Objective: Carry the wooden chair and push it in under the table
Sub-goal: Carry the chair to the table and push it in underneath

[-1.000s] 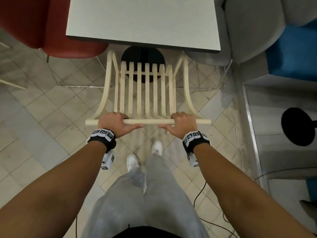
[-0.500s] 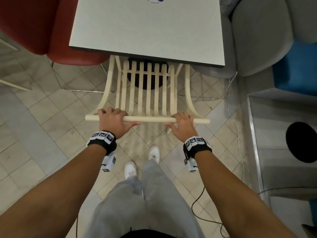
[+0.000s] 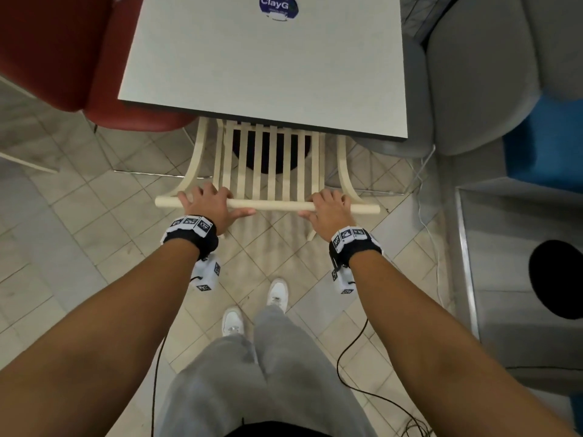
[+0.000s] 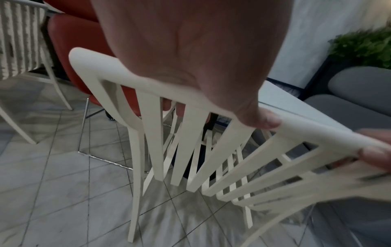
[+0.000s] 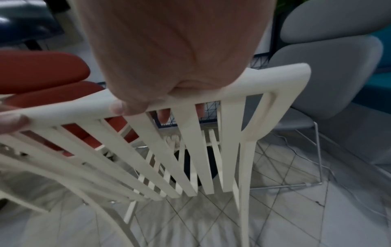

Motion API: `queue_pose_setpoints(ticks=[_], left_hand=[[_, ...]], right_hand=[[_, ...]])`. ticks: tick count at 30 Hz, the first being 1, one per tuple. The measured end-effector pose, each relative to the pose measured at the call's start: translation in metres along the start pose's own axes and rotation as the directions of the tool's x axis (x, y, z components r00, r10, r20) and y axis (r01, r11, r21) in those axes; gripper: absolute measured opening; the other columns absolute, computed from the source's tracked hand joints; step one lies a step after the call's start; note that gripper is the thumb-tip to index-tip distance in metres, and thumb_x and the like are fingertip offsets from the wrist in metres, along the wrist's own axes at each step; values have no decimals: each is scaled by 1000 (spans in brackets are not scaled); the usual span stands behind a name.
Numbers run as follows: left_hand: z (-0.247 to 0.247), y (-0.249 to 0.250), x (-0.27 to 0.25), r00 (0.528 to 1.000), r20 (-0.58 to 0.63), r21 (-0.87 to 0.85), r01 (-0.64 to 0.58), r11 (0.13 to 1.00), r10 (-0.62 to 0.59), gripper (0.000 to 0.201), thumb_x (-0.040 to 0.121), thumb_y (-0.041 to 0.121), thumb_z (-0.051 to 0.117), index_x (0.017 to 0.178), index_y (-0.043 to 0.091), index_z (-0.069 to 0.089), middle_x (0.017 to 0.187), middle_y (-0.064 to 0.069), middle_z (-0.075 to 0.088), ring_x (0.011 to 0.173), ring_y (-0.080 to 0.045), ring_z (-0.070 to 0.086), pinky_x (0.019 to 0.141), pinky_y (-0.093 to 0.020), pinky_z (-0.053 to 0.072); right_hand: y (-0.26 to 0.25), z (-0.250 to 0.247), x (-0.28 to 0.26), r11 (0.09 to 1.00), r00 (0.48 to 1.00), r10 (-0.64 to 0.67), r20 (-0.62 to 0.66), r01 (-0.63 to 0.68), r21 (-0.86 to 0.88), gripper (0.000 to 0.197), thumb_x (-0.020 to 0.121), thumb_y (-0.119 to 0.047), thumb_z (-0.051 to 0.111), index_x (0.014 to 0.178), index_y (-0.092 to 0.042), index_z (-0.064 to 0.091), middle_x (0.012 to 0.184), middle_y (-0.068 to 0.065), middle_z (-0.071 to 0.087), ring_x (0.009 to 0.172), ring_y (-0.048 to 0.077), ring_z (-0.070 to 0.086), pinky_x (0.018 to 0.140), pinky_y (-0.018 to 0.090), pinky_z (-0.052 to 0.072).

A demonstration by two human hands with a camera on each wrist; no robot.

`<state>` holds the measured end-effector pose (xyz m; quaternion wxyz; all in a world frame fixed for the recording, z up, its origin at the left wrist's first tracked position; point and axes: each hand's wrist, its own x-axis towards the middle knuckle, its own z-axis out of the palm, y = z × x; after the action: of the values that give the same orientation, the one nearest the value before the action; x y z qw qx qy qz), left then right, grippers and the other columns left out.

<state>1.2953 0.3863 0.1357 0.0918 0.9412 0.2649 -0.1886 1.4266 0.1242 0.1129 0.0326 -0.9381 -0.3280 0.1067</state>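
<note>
The cream wooden chair [image 3: 274, 171] with a slatted back stands in front of me, its seat hidden under the near edge of the grey table [image 3: 262, 67]. My left hand [image 3: 208, 206] grips the left part of the top rail, fingers curled over it and thumb beneath. My right hand [image 3: 328, 209] grips the right part of the same rail. In the left wrist view the chair [image 4: 190, 142] has fingertips showing between its slats below the left hand [image 4: 190, 58]. The right wrist view shows the chair [image 5: 211, 142] and the right hand [image 5: 169, 55] wrapped over the rail.
A red chair [image 3: 63, 58] stands at the table's left, a grey chair [image 3: 479, 74] at its right. The table's black round base [image 3: 271, 152] shows through the slats. A blue seat [image 3: 542, 143] is at far right. Cables [image 3: 356, 357] trail on the tiled floor by my feet.
The chair has slid forward, its seat going in under the table's edge. Both hands kept their grip on the top rail and I stepped forward with it.
</note>
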Motion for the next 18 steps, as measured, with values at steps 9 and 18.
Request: queue_pose_setpoints(ticks=[9, 18], left_hand=[[7, -39, -11, 990, -121, -203, -99, 974, 76, 56, 88, 71, 50, 121, 29, 67, 118, -4, 69, 114, -31, 55, 109, -50, 32], [13, -64, -29, 982, -182, -177, -89, 980, 57, 44, 92, 60, 55, 119, 27, 66, 117, -5, 71, 117, -33, 58, 110, -50, 36]], right_hand=[[19, 3, -18, 988, 995, 87, -57, -79, 129, 67, 93, -68, 32, 115, -14, 63, 112, 8, 62, 106, 31, 50, 99, 46, 37], [3, -1, -48, 956, 972, 208, -113, -177, 233, 39, 92, -43, 65, 107, -7, 66, 104, 11, 66, 103, 30, 54, 98, 42, 39]])
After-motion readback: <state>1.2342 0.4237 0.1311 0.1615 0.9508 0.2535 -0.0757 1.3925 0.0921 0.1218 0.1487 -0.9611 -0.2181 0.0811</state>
